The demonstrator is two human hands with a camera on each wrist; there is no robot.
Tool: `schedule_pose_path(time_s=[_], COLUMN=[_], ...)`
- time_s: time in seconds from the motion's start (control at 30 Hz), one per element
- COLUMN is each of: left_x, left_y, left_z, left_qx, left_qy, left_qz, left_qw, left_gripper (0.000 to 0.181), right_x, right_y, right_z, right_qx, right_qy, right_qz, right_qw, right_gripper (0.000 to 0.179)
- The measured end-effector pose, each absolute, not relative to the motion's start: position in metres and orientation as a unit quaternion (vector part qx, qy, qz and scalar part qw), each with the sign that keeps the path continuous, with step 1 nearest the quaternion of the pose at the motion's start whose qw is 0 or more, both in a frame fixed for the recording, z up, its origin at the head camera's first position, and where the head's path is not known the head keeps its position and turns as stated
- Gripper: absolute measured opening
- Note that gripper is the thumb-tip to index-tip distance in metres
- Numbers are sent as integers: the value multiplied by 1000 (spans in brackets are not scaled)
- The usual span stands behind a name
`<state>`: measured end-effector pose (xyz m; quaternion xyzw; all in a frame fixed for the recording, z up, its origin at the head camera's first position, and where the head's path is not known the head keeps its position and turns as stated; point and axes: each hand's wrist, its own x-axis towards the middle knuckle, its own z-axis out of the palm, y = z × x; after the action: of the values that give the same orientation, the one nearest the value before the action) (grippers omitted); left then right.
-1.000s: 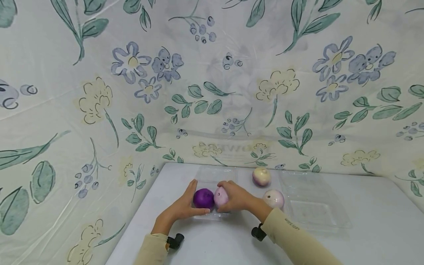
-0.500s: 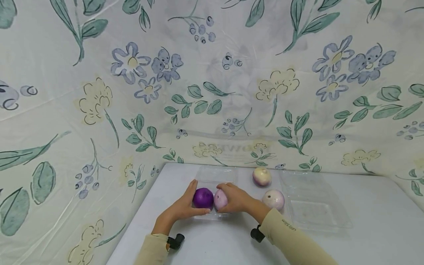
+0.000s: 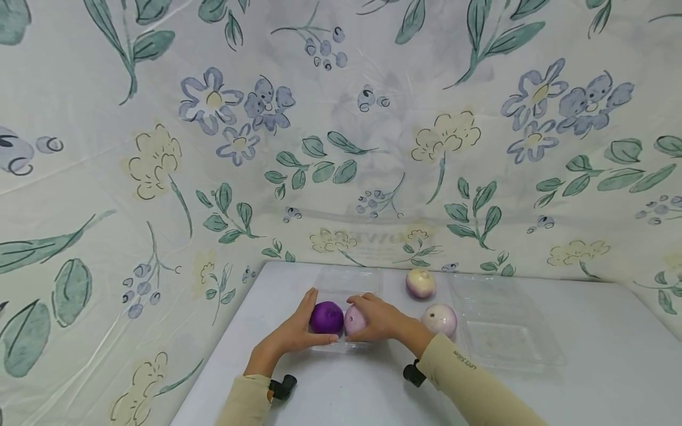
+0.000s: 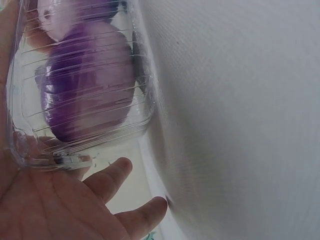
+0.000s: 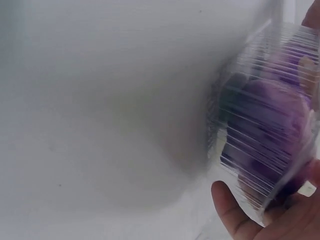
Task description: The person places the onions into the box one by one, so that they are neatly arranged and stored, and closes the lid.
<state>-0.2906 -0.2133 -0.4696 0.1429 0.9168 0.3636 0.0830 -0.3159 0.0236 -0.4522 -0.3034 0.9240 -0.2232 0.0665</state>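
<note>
A vivid purple onion (image 3: 327, 318) and a pale pink onion (image 3: 354, 319) sit side by side in a clear ribbed plastic container (image 3: 341, 348). My left hand (image 3: 295, 331) holds the container's left end, thumb along the front, fingers up the far left side. In the left wrist view, the container wall (image 4: 60, 160) lies against the palm and two fingers stick out past it. My right hand (image 3: 380, 319) grips the pale onion from the right, thumb in front. Through the ribs in the right wrist view shows a purplish onion (image 5: 265, 120); the fingers behind it are partly hidden.
Two more peeled onions stand right of the container: a yellowish one (image 3: 421, 284) at the back, a white-pink one (image 3: 440, 320) by the right forearm. A second clear container (image 3: 533, 355) lies open at right. A floral cloth (image 3: 341, 177) hangs behind the white table (image 3: 341, 396).
My right hand has dipped slightly with the pale onion, and the purple onion has shifted a touch left. The left hand stays nearly still.
</note>
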Motion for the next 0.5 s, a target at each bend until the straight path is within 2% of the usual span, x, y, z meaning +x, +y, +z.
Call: schedule_pose_path(time_s=[0.5], left_x=[-291], left_y=[-212], left_z=[-469], left_qx=[140], left_qy=[916], left_qz=[366], left_qw=[86], left_gripper=[126], right_x=[-314], right_y=[34], right_z=[-436], right_qx=[-308], right_qy=[924], right_qz=[-218], right_qw=[57], right_gripper=[81])
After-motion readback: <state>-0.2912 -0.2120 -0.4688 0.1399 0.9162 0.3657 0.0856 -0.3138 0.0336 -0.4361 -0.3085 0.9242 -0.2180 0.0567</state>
